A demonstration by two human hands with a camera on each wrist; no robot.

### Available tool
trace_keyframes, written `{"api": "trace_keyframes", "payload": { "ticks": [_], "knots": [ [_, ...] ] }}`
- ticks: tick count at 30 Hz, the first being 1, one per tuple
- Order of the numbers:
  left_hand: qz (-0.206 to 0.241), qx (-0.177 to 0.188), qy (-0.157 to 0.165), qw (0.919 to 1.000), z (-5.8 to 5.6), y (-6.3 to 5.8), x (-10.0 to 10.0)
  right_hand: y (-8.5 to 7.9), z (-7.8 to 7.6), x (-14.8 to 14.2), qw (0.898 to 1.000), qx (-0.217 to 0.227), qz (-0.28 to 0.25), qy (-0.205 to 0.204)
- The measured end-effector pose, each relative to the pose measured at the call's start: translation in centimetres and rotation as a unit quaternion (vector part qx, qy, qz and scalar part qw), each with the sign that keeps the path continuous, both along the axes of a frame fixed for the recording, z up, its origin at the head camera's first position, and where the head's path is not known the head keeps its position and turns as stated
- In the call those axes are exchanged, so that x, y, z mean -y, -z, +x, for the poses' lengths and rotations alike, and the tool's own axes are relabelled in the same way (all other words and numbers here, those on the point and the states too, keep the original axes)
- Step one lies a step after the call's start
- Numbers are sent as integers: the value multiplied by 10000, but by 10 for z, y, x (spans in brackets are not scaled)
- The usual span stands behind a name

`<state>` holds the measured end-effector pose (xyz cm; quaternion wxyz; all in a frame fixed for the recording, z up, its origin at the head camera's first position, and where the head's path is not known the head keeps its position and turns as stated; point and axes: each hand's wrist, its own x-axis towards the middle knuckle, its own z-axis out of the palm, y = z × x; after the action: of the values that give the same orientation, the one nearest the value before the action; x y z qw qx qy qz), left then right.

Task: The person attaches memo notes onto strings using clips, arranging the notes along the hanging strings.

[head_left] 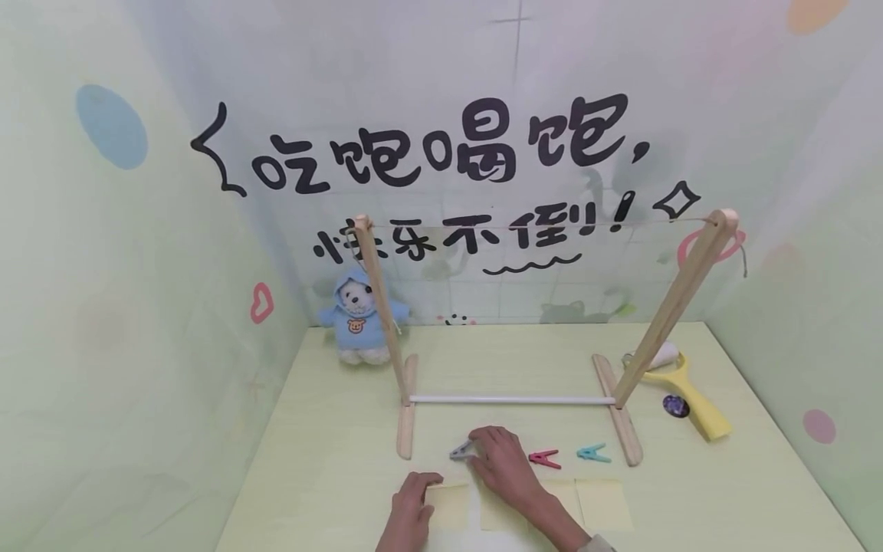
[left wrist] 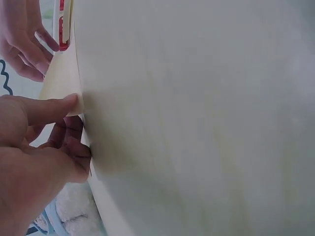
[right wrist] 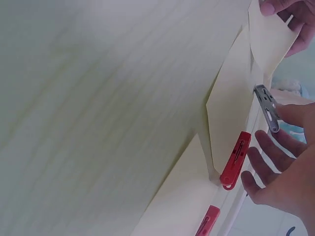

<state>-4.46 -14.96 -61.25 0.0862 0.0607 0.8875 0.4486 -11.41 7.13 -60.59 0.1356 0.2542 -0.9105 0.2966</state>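
My right hand (head_left: 507, 464) pinches a grey clothespin (right wrist: 267, 109) by one end between thumb and finger, just above the table. The left hand (head_left: 410, 510) pinches the left edge of a pale yellow paper note (head_left: 448, 506), thumb on top; in the right wrist view this note looks tilted up. More yellow notes (head_left: 603, 504) lie in a row to the right, partly covered by my right forearm. A red clothespin (head_left: 545, 458) and a teal clothespin (head_left: 593, 452) lie beyond the notes. In the right wrist view, another red clothespin (right wrist: 236, 160) lies near my right fingers.
A wooden stand (head_left: 672, 307) with a string (head_left: 510, 227) across its top and a white rod (head_left: 510, 399) at its base stands behind the hands. A plush toy (head_left: 360, 322) sits at back left. A yellow-handled tool (head_left: 697, 399) and a dark oval disc (head_left: 676, 406) lie right.
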Motion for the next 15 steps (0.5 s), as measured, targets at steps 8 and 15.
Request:
{"api": "trace_keyframes", "payload": {
  "ticks": [8, 15],
  "knots": [
    [125, -301, -456, 9984, -2, -2, 7, 41, -23, -6, 9882, 189, -1324, -743],
    [348, -919, -779, 9921, -3, 12, 7, 41, -31, -14, 9784, 158, -1566, -1343]
  ]
}}
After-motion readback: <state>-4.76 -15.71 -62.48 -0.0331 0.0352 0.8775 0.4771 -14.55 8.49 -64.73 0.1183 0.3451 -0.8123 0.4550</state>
